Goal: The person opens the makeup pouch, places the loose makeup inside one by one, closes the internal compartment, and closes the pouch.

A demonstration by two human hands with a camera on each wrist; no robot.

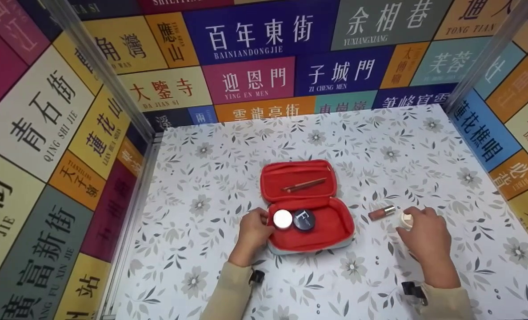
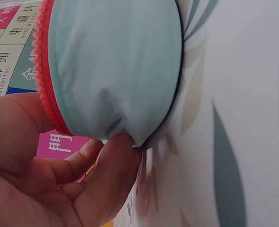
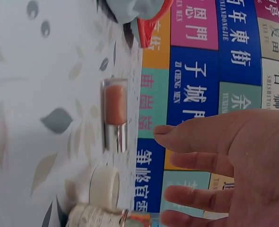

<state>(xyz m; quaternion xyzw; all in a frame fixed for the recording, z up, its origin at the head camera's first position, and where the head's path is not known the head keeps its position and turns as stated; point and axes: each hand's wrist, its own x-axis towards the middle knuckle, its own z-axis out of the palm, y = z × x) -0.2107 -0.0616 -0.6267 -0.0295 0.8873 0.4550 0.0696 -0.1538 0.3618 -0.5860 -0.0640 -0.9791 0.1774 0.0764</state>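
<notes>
An unzipped cosmetic pouch (image 1: 330, 222), red inside and pale blue outside, lies with its lid folded back. My left hand (image 1: 254, 229) grips the pouch's left side; in the left wrist view its fingers (image 2: 113, 165) curl against the lower corner of the pale blue wall (image 2: 115, 61). My right hand (image 1: 428, 233) hovers around a small cream round jar (image 1: 406, 221), its fingers extended and holding nothing in the right wrist view. To the left of that hand lies a lip gloss tube (image 3: 115, 106) with a silver cap.
Inside the pouch sit a white round container (image 1: 282, 219) and a dark round compact (image 1: 304, 220) marked F. Slim pencils (image 1: 306, 184) lie in the lid. A bottle (image 3: 94, 216) shows near the right hand. Sign-covered panels (image 1: 250, 75) stand around the floral tabletop (image 1: 202, 178).
</notes>
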